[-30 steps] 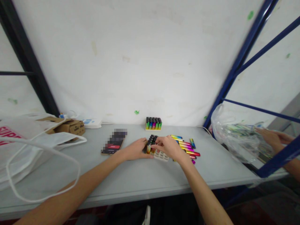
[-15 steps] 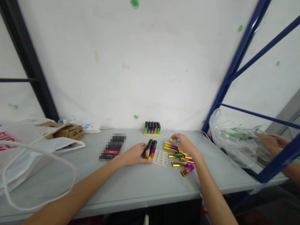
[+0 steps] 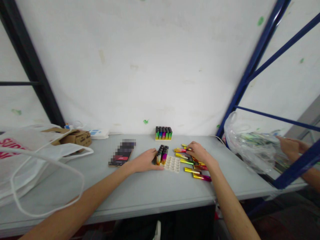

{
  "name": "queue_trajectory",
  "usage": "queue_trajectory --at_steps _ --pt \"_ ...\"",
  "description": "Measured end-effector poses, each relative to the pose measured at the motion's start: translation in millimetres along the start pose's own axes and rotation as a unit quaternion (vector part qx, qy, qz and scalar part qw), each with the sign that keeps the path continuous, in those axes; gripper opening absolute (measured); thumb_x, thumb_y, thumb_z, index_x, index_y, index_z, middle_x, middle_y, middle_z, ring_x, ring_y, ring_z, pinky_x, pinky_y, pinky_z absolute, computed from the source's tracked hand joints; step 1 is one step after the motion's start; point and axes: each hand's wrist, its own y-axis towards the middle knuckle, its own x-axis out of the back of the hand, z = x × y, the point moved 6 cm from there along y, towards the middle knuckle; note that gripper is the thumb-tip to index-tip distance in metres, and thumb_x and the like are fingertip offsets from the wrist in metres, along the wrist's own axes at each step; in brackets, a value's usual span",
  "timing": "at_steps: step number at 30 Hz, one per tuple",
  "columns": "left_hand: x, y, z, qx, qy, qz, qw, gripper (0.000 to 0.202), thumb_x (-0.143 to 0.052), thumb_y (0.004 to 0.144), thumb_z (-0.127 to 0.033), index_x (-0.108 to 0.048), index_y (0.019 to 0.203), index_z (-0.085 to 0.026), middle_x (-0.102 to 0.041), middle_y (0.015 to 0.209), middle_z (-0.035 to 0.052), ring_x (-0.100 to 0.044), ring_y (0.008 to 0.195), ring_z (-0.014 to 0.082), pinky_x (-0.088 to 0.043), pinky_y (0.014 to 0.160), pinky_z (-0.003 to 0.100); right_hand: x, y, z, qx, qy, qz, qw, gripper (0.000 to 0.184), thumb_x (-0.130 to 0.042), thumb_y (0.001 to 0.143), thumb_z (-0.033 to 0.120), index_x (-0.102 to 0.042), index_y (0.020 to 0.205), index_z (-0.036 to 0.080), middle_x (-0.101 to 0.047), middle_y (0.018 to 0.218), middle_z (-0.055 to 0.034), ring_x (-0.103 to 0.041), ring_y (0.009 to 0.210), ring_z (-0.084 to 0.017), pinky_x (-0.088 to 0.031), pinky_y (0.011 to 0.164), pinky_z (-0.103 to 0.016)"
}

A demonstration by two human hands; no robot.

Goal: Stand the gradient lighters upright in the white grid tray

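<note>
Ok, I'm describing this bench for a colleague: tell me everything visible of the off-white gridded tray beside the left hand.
The plastic-looking off-white gridded tray lies flat on the grey table. Upright lighters with black tops and shiny multicoloured bodies stand in its left part; rows of small open pockets show on its right. The left hand curves around its left end; whether it touches the tray itself is unclear.

Soft, even light, bright wall (image 3: 160, 66) — dim beneath the table (image 3: 150, 193), phone (image 3: 123, 153) pixelated (partly)

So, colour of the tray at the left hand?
The tray is off-white, clearest in the head view.
</note>
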Motion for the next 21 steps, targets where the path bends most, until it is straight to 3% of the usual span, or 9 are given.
queue_trajectory --at_steps 4,7,11,14,17,19,21 --pt "-0.2 1 0 -0.002 -0.006 -0.008 1.000 0.073 -0.076 0.080 -0.081 -0.071 0.120 -0.021 -0.071 0.118 0.0130 -0.068 0.112 0.0376 -0.053 0.105 0.045 1 4 -6 0.023 0.058 -0.042 0.997 0.019 -0.069 0.099 0.027 -0.082 0.107 0.015 -0.075 0.115 -0.0157 -0.071 0.103 -0.026 -0.053 0.100 -0.038" --pt "-0.2 2 -1 0.000 0.001 -0.003 1.000 0.072 -0.075 0.081 -0.081 -0.071 0.119 -0.021 -0.071 0.118 0.0132 -0.068 0.112 0.0381 -0.053 0.106 0.045 6 7 -12 0.013 0.173 -0.113 0.978 0.024 -0.071 0.098 0.037 -0.079 0.104 0.016 -0.074 0.120 -0.0152 -0.073 0.102 -0.025 -0.057 0.097 -0.039" --pt "0.2 2 -2 0.004 0.007 0.006 1.000 0.071 -0.075 0.082 -0.079 -0.071 0.119 -0.019 -0.070 0.119 0.0143 -0.068 0.113 0.0383 -0.053 0.106 0.044 12 6 -15 -0.031 0.359 -0.181 0.915 0.045 -0.075 0.089 0.063 -0.071 0.101 0.019 -0.078 0.113 -0.0132 -0.075 0.101 -0.026 -0.059 0.097 -0.044" --pt "1.6 1 -2 -0.001 -0.002 -0.003 1.000 0.070 -0.076 0.081 -0.079 -0.072 0.118 -0.020 -0.071 0.118 0.0133 -0.068 0.114 0.0378 -0.053 0.106 0.044 14 3 -5 -0.046 0.518 -0.179 0.835 0.055 -0.075 0.085 0.073 -0.060 0.103 0.023 -0.079 0.106 -0.0094 -0.076 0.098 -0.025 -0.060 0.093 -0.044" --pt "1.6 1 -2 -0.006 -0.004 -0.004 1.000 0.068 -0.076 0.081 -0.079 -0.072 0.117 -0.021 -0.072 0.118 0.0121 -0.068 0.114 0.0364 -0.052 0.106 0.043 19 -2 11 -0.060 0.628 -0.169 0.757 0.059 -0.077 0.083 0.075 -0.050 0.105 0.027 -0.075 0.087 0.0002 -0.074 0.081 -0.020 -0.061 0.082 -0.038" --pt "0.8 1 -2 -0.004 0.002 0.002 1.000 0.068 -0.076 0.083 -0.078 -0.072 0.118 -0.020 -0.072 0.119 0.0128 -0.068 0.115 0.0360 -0.052 0.107 0.042 26 -5 25 -0.054 0.648 -0.164 0.742 0.058 -0.077 0.083 0.074 -0.048 0.103 0.029 -0.066 0.074 0.0072 -0.065 0.063 -0.014 -0.058 0.068 -0.030" --pt "0.3 1 -3 0.000 0.008 0.007 1.000 0.069 -0.076 0.083 -0.076 -0.071 0.120 -0.018 -0.071 0.121 0.0141 -0.067 0.116 0.0363 -0.052 0.108 0.042 33 -7 39 -0.052 0.635 -0.160 0.754 0.057 -0.075 0.084 0.075 -0.047 0.102 0.029 -0.056 0.067 0.0113 -0.049 0.049 -0.009 -0.045 0.051 -0.021"
